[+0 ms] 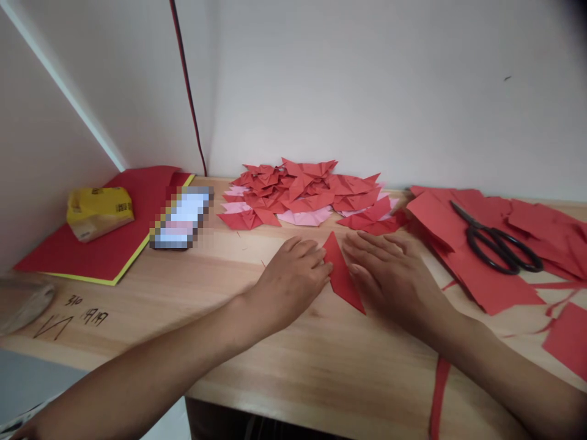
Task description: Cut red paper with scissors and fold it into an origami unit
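Observation:
A small red folded paper triangle point(342, 275) lies flat on the wooden table point(257, 354) between my two hands. My left hand point(291, 278) rests palm down on its left edge, fingers together and pressing the paper. My right hand point(389, 275) lies flat on its right side, fingers stretched out over the paper. A heap of folded red and pink paper pieces point(307, 192) sits just beyond my hands, near the wall.
Black scissors point(498, 241) lie on cut red paper sheets point(477, 269) at the right. At the left are a blurred phone-sized object point(182, 218), a yellow tissue pack point(99, 211) and large red sheets point(105, 244). A red paper strip point(438, 397) hangs off the front edge.

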Available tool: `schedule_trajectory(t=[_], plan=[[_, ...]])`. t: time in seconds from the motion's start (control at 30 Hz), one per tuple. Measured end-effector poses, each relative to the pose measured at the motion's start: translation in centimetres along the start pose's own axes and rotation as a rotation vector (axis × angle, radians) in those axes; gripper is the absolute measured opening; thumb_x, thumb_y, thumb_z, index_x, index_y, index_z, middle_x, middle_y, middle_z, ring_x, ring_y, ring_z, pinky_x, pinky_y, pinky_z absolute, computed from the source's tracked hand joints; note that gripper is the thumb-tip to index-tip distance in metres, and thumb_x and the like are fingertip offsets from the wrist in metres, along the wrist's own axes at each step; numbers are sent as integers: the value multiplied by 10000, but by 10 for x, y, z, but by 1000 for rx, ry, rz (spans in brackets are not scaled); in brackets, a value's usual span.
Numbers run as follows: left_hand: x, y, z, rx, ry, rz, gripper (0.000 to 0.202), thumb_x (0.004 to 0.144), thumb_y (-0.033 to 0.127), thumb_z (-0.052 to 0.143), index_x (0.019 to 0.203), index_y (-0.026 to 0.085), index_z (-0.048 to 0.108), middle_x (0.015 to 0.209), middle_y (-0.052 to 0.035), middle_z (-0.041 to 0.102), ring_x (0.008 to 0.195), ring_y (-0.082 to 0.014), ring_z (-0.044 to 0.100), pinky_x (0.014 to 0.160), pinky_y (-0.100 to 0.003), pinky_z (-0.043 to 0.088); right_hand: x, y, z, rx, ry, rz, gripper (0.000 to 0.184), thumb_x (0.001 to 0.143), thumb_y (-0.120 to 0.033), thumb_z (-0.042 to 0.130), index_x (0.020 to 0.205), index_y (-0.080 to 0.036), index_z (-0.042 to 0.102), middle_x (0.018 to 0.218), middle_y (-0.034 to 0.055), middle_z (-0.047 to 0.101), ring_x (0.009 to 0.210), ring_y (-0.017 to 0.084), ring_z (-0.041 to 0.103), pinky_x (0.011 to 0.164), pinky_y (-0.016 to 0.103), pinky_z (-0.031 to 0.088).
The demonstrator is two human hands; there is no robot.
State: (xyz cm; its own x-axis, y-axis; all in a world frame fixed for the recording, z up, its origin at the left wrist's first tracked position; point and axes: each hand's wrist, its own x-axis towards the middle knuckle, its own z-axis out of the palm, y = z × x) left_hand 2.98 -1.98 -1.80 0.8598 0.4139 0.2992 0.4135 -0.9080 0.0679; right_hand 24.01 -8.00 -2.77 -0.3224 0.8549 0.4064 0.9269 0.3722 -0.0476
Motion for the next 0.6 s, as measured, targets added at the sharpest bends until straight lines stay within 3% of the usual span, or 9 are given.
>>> schedule_trajectory(t=[0.17, 0.33, 0.47, 0.6], plan=[[-1, 3, -1, 31, -24, -4, 192, 927, 145, 469, 1009, 147, 643, 1083, -85, 644, 1079, -231, 525, 905, -378, 446, -4, -19, -8, 36, 21, -91, 304, 973, -273, 431, 1169, -170, 639, 1217, 88, 673, 1157, 252, 601, 998, 491, 383], [-3, 3, -4, 57, -54, -24, 193, 926, 152, 472, 1025, 148, 638, 1136, -74, 645, 1060, -235, 535, 909, -398, 437, -10, -40, -11, -19, -22, -145, 314, 972, -268, 450, 1110, -84, 665, 1137, 135, 705, 1091, 265, 638, 972, 486, 400], [-3, 3, -3, 68, -61, -46, 198, 920, 130, 465, 1018, 152, 635, 1142, -65, 651, 1058, -238, 539, 930, -418, 416, -14, -48, -15, -42, -45, -181, 340, 974, -283, 439, 1092, -74, 680, 1127, 155, 705, 1060, 280, 646, 971, 502, 400], [0, 0, 0, -1, -22, -57, 178, 927, 151, 459, 963, 151, 634, 1065, -62, 658, 1019, -224, 540, 910, -386, 432, -11, -47, -22, -21, -25, -187, 305, 974, -256, 438, 1038, -110, 698, 1069, 117, 733, 1001, 254, 668, 973, 478, 390]])
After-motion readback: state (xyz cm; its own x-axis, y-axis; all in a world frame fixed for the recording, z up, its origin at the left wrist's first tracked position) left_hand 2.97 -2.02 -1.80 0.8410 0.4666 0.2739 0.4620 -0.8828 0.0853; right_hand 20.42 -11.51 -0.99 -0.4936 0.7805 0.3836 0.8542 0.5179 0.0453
